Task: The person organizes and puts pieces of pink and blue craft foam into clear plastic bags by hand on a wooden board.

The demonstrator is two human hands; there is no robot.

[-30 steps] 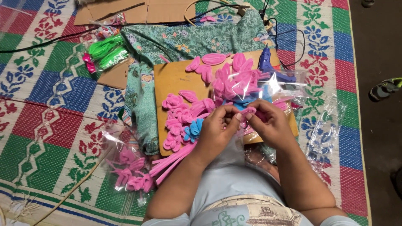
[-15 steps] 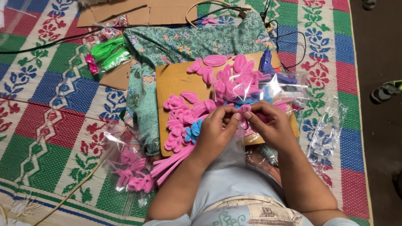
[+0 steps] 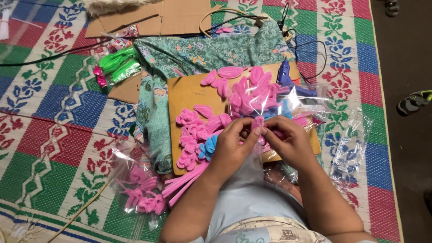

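Since a second ago: hands barely shifted | head view: left hand (image 3: 231, 144) and right hand (image 3: 288, 141) both pinch small pink foam petal piece (image 3: 258, 123), fingertips touching | piece sits over brown wooden board (image 3: 189, 94) | loose pink foam petals (image 3: 193, 130) just beside left hand | blue glue gun (image 3: 285, 74) beyond

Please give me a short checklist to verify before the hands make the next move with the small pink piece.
1. Both hands on the pink piece: ok; left hand and right hand pinch it together.
2. Work over the wooden board: ok.
3. More pink petals close by: ok, heaped on the board.
4. Blue glue gun apart from the fingers: ok, lying at the board's far edge.
5. Glue gun hot: cannot tell.
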